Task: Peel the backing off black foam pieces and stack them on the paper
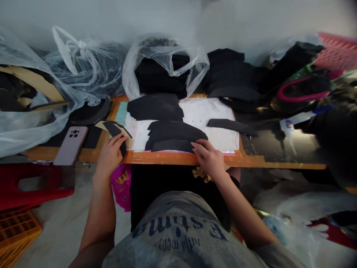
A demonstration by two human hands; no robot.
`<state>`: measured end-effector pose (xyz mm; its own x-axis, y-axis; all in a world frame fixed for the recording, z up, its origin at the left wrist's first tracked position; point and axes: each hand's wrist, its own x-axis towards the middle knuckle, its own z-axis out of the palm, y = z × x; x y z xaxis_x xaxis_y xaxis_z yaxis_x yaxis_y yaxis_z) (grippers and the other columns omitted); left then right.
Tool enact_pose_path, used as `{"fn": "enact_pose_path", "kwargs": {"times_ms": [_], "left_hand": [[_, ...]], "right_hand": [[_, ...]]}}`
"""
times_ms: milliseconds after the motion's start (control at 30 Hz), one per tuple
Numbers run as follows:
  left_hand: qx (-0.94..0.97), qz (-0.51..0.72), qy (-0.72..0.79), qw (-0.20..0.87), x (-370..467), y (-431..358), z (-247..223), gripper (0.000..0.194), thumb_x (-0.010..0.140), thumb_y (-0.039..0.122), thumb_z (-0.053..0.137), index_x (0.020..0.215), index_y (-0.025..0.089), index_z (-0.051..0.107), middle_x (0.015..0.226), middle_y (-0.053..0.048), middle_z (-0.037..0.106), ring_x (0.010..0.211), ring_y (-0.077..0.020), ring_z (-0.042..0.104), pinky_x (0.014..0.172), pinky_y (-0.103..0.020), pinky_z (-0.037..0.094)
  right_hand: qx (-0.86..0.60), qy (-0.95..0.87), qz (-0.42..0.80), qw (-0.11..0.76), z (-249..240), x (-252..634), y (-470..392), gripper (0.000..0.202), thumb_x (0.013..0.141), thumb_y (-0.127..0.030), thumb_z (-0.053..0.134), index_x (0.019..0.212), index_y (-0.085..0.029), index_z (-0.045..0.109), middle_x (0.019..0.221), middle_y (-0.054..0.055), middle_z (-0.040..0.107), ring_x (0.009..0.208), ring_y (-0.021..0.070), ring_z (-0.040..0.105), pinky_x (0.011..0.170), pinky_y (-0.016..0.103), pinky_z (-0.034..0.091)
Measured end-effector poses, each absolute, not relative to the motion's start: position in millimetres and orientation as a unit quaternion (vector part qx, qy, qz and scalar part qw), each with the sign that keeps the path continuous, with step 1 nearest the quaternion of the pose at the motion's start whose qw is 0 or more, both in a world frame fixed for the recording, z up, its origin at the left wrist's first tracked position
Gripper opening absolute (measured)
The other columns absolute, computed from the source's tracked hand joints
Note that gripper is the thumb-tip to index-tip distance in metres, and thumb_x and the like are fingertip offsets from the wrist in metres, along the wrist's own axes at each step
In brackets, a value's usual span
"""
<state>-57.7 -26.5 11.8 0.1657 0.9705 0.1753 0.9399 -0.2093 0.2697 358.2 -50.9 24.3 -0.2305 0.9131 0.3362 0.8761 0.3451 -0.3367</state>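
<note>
Black flat pieces (175,136) lie overlapped in a fanned stack on white paper (223,139) near the table's front edge. My right hand (208,157) touches the right end of this stack, its fingers bent; whether they grip a piece is unclear. A second black stack (156,107) rests just behind. At the left, my left hand (111,152) has its fingers closed at some small black and tan pieces (113,129); what lies between the fingertips is too small to make out. One narrow black strip (232,125) is on the paper's right side.
A phone (71,145) lies at the left, near a curved black piece (92,111). Plastic bags (86,67) and black material (231,74) line the back. A glue bottle (288,128) and pink basket (337,52) are at the right. A red stool (58,178) stands lower left.
</note>
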Motion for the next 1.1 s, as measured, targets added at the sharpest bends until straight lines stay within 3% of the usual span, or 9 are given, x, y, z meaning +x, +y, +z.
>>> {"fn": "enact_pose_path", "kwargs": {"times_ms": [200, 367, 467, 567, 633, 700, 833, 933, 1100], "left_hand": [[0.807, 0.103, 0.570, 0.110, -72.0, -28.8, 22.6, 0.068, 0.084, 0.006, 0.038, 0.144, 0.024, 0.060, 0.164, -0.007, 0.043, 0.148, -0.0309, 0.044, 0.123, -0.054, 0.037], [0.808, 0.110, 0.568, 0.109, -77.1, -25.1, 28.6, 0.051, 0.090, 0.015, 0.042, 0.134, 0.024, 0.066, 0.157, -0.007, 0.052, 0.141, -0.0303, 0.053, 0.119, -0.054, 0.042], [0.805, 0.164, 0.567, 0.061, -79.7, -24.1, 27.1, 0.035, 0.090, 0.018, 0.048, 0.118, 0.021, 0.070, 0.149, -0.009, 0.060, 0.136, -0.0307, 0.056, 0.118, -0.054, 0.042], [0.794, 0.246, 0.556, 0.007, -82.2, -27.1, 28.4, 0.018, 0.091, 0.021, 0.054, 0.101, 0.021, 0.069, 0.128, -0.011, 0.072, 0.129, -0.0306, 0.061, 0.114, -0.054, 0.046], [0.775, 0.307, 0.551, -0.025, -81.8, -31.5, 32.9, 0.013, 0.093, 0.023, 0.057, 0.097, 0.021, 0.069, 0.111, -0.010, 0.075, 0.120, -0.0296, 0.065, 0.110, -0.054, 0.049], [0.753, 0.363, 0.546, -0.049, -77.1, -36.7, 40.7, 0.010, 0.093, 0.023, 0.061, 0.099, 0.021, 0.069, 0.104, -0.009, 0.075, 0.111, -0.0271, 0.069, 0.109, -0.053, 0.050], [0.744, 0.426, 0.513, -0.040, -48.3, -45.5, 60.6, 0.016, 0.091, 0.016, 0.066, 0.105, 0.020, 0.071, 0.100, -0.007, 0.073, 0.097, -0.0217, 0.070, 0.094, -0.040, 0.056], [0.749, 0.439, 0.496, 0.014, -12.2, -49.8, 71.9, 0.018, 0.091, 0.013, 0.066, 0.107, 0.020, 0.072, 0.098, -0.006, 0.073, 0.093, -0.0195, 0.070, 0.085, -0.033, 0.056], [0.748, 0.415, 0.501, 0.133, 45.4, -52.7, 73.6, 0.014, 0.096, 0.017, 0.064, 0.105, 0.020, 0.073, 0.093, -0.003, 0.074, 0.087, -0.0155, 0.070, 0.080, -0.028, 0.054]], "right_hand": [[-0.611, -0.777, 0.064, 0.139, 20.1, 349.8, -47.3, 0.036, 0.103, -0.033, 0.055, 0.134, -0.020, 0.066, 0.129, 0.013, 0.065, 0.086, 0.0205, 0.070, 0.056, 0.027, 0.046], [-0.613, -0.778, 0.068, 0.124, 24.5, 342.8, -47.7, 0.027, 0.104, -0.030, 0.050, 0.122, -0.020, 0.067, 0.126, 0.013, 0.066, 0.084, 0.0202, 0.069, 0.051, 0.026, 0.038], [-0.586, -0.790, 0.081, 0.160, 25.3, 342.6, -52.5, 0.025, 0.105, -0.027, 0.045, 0.114, -0.021, 0.067, 0.131, 0.012, 0.065, 0.084, 0.0186, 0.069, 0.051, 0.024, 0.037], [-0.553, -0.783, 0.136, 0.250, 36.9, 361.2, -55.5, 0.019, 0.104, -0.026, 0.048, 0.109, -0.021, 0.066, 0.108, 0.008, 0.073, 0.080, 0.0170, 0.069, 0.062, 0.025, 0.046], [-0.575, -0.740, 0.147, 0.316, 53.2, 388.8, -51.1, 0.021, 0.100, -0.032, 0.058, 0.117, -0.023, 0.064, 0.100, 0.005, 0.073, 0.075, 0.0169, 0.067, 0.067, 0.026, 0.049], [-0.635, -0.689, 0.099, 0.336, 70.8, 424.6, -38.2, 0.045, 0.095, -0.037, 0.067, 0.137, -0.025, 0.057, 0.112, 0.008, 0.072, 0.078, 0.0190, 0.067, 0.069, 0.029, 0.048], [-0.778, -0.616, -0.021, 0.119, 80.3, 483.5, 5.1, 0.031, 0.098, -0.035, 0.062, 0.124, -0.020, 0.069, 0.093, 0.015, 0.073, 0.080, 0.0261, 0.066, 0.070, 0.037, 0.040], [-0.797, -0.604, -0.025, -0.010, 63.0, 495.1, 29.8, 0.035, 0.105, -0.036, 0.050, 0.124, -0.014, 0.068, 0.103, 0.022, 0.070, 0.080, 0.0261, 0.066, 0.068, 0.037, 0.037], [-0.784, -0.611, -0.055, 0.089, 58.8, 463.2, 14.0, 0.040, 0.101, -0.037, 0.055, 0.130, -0.011, 0.063, 0.127, 0.027, 0.062, 0.082, 0.0243, 0.066, 0.064, 0.034, 0.038]]}}
